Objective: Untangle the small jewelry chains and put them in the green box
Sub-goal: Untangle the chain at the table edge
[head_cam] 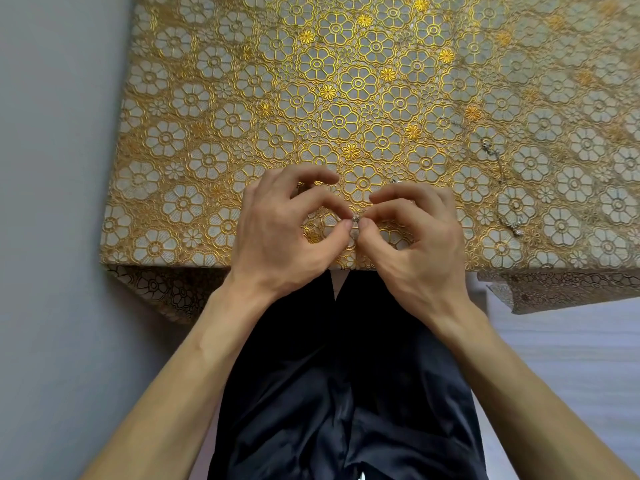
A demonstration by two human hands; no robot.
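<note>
- Two hands meet at the near edge of the table point(207, 98): left hand point(277, 233) and right hand point(415, 244) each pinch the knot point(355, 218) between thumb and forefinger.
- It looks fine, light, limp and snappable, so it's best held just beside the tangle.
- Spare fingers arch clear.
- Second chain point(498, 168) lies to the right; box unseen.
</note>
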